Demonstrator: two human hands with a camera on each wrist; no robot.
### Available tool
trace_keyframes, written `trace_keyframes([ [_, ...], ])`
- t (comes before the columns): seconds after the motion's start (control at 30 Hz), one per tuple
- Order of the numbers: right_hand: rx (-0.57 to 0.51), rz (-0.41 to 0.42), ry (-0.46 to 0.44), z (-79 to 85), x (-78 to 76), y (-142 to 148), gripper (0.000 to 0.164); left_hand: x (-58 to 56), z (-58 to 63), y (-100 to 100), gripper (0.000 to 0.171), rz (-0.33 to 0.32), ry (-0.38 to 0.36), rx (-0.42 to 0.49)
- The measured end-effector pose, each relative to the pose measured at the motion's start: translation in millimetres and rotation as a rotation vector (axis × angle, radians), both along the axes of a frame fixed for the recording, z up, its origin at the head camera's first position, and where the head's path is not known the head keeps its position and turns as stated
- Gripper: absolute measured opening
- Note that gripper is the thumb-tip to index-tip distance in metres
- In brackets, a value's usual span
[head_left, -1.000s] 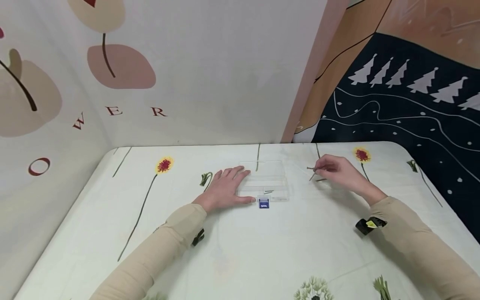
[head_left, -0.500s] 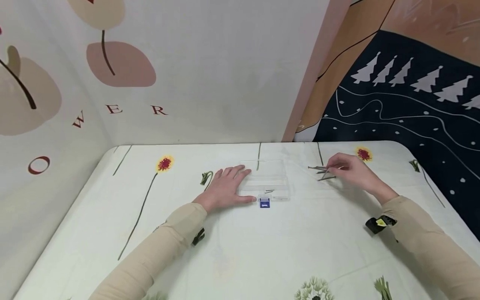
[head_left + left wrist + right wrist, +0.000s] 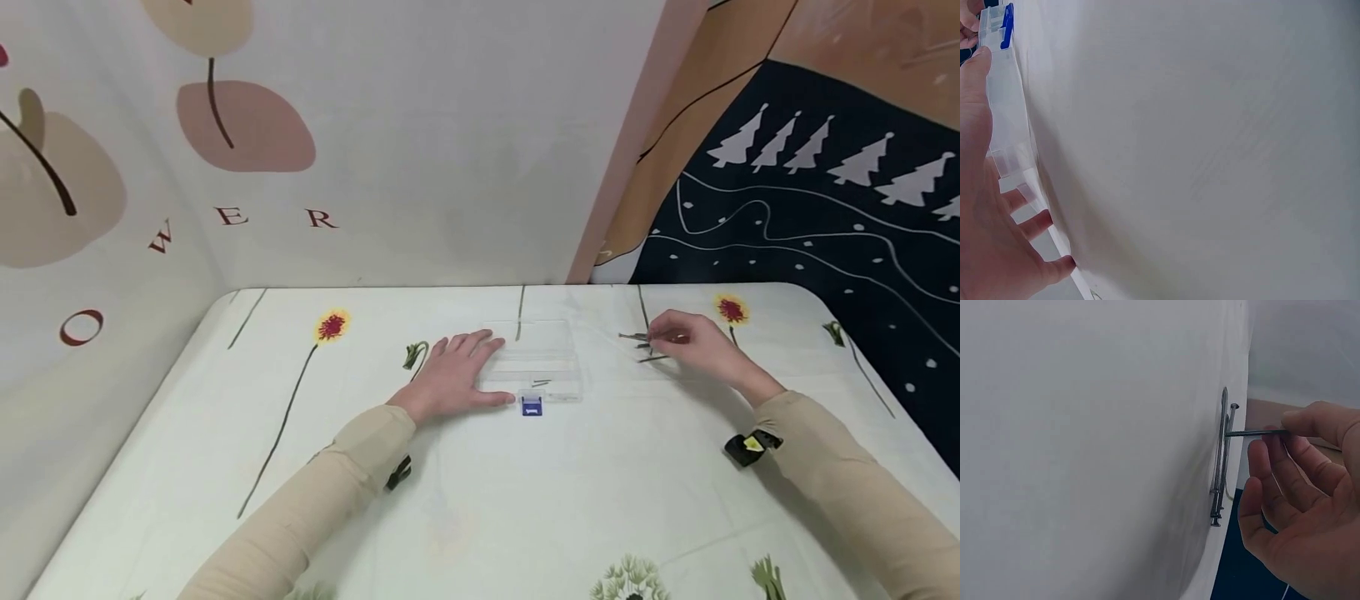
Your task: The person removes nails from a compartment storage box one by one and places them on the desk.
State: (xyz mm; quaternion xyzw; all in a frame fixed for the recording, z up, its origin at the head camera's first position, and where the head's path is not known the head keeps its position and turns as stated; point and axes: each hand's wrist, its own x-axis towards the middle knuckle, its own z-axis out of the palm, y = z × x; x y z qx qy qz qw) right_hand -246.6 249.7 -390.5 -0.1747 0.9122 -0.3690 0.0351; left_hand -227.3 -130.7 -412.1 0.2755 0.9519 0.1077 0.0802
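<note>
The left arm reaches forward from the lower left, its hand palm down with fingers spread wide, lying against the left side of a clear plastic box on the desk, thumb beside the blue latch. Two small nails show in the box. Well right of it, the right hand pinches one nail between thumb and fingertips, other fingers loosely bent, above several loose nails; whether they touch is unclear.
</note>
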Motion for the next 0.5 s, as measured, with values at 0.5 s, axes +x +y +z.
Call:
trace_keyframes([
  [0.5, -0.02, 0.055, -0.038, -4.3, 2.2, -16.1, 0.013, -1.0, -0.6, -0.2, 0.092, 0.001, -0.005, 0.005],
])
